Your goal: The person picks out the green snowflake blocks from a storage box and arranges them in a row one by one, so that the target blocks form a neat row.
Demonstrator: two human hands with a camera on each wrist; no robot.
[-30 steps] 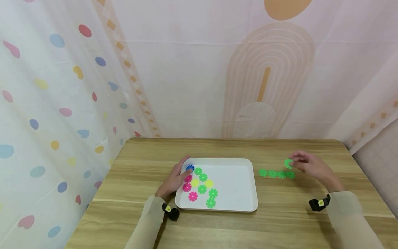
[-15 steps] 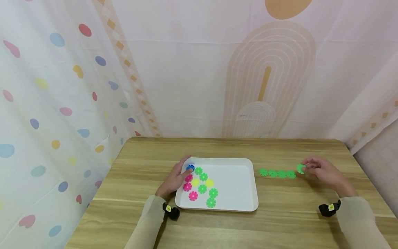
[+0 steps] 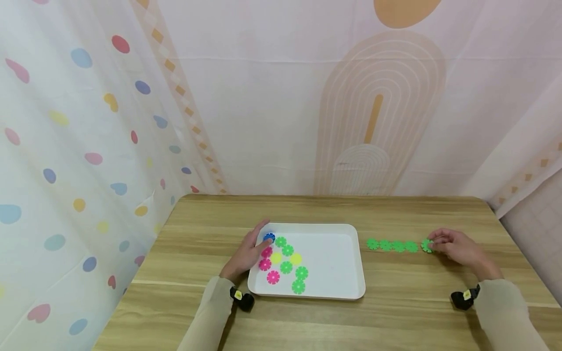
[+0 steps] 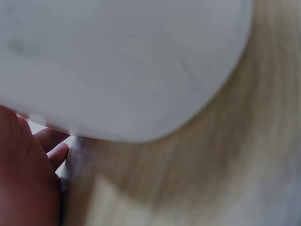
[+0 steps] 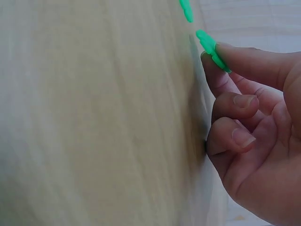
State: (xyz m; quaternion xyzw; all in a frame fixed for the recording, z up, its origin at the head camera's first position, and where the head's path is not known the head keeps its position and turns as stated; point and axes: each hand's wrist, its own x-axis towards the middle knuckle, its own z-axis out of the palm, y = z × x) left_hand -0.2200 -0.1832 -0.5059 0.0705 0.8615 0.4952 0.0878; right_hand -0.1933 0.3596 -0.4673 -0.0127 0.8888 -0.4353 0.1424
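Observation:
My right hand [image 3: 456,247] pinches a green notched plastic disc [image 3: 427,245] between thumb and forefinger, low over the table. In the right wrist view the green disc [image 5: 212,51] is seen nearly edge-on, the other fingers curled below it. Just left of it lies a row of several green discs [image 3: 392,245], with a small gap between. My left hand [image 3: 247,253] grips the left side of a white tray [image 3: 333,263], thumb over the rim by a blue disc [image 3: 269,238]. From the left wrist, the tray's outer side [image 4: 127,84] fills the upper part of the picture.
Inside the tray's left half lie several green discs [image 3: 286,267], pink discs [image 3: 273,277] and two yellow discs [image 3: 296,259]. The wooden table [image 3: 333,321] ends at the back against a printed curtain [image 3: 272,122].
My right hand has moved right and down with the green disc, from above the row's right end to just beyond it. The left hand and tray stay put.

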